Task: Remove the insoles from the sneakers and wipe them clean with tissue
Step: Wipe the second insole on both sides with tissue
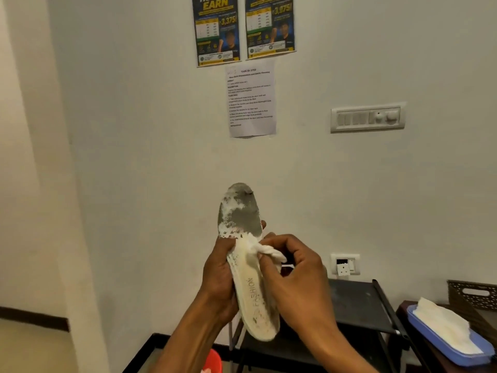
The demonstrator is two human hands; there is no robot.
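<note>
Insole [250, 289] is centre-bottom of frame, held up in the air, toe end toward the top, heel toward me. It reads as light foam, thin & bendy, so it'll flop if I take it by one tip. Best hold is round the waist, mid-length, w/ fingers behind as backing so rubbing pressure doesn't fold it. The top layer at the toe is flaking, a grey patch w/ white crumbs, so it's fragile there: easy strokes, no scrubbing. Left hand [217, 278] has that hold, wrapped round the left edge at the middle; one fingertip seems to peek out past the right edge, tho it's too small to be sure. Right hand [295, 270] is curled tight, pinching a twisted wad of tissue [269, 251] against the face just below the grey area. Spare tissues lie in a blue tray [457, 356] at lower right. Sneakers aren't in shot.
</note>
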